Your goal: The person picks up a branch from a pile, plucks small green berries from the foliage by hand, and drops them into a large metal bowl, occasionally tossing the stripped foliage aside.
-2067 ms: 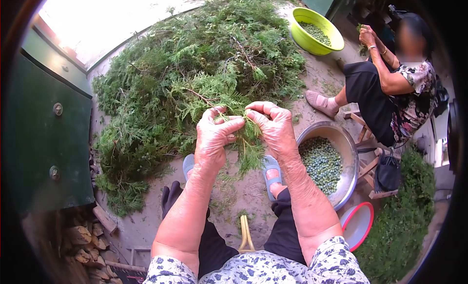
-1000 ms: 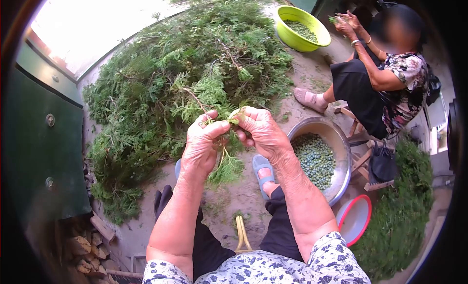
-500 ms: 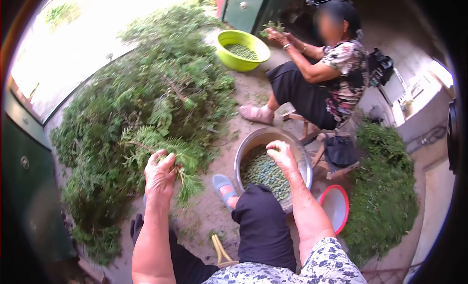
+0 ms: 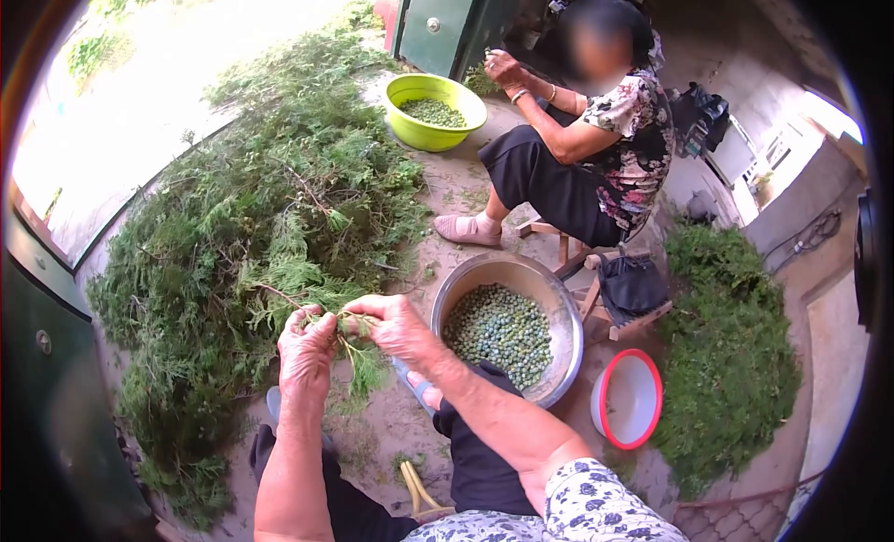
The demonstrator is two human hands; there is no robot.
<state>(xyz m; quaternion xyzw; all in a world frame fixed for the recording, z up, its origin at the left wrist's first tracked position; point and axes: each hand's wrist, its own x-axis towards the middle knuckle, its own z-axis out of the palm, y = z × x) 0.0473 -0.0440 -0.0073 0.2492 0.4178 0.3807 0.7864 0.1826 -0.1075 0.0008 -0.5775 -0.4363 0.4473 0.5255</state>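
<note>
My left hand (image 4: 307,351) is closed around the stem of a leafy evergreen sprig (image 4: 368,370), held in front of the big pile of cut branches (image 4: 242,216). My right hand (image 4: 396,330) meets it there, thumb and fingers pinched on the same sprig close to the left fingertips. What exactly sits between the right fingertips is partly hidden. Beyond my right forearm stands a wide metal basin (image 4: 564,342) holding many small round green cones (image 4: 498,332).
Across from me a person (image 4: 596,151) sits on a low stool, hands raised. A lime-green tub (image 4: 424,132) with green cones stands nearby. To the right are a red-rimmed white bowl (image 4: 601,407), a wooden stool with black cloth (image 4: 633,286) and another greenery heap (image 4: 731,374).
My right hand has moved left from above the metal basin to the sprig and pinches it. My left hand keeps its hold. The other person's hands have shifted, and the view has turned slightly.
</note>
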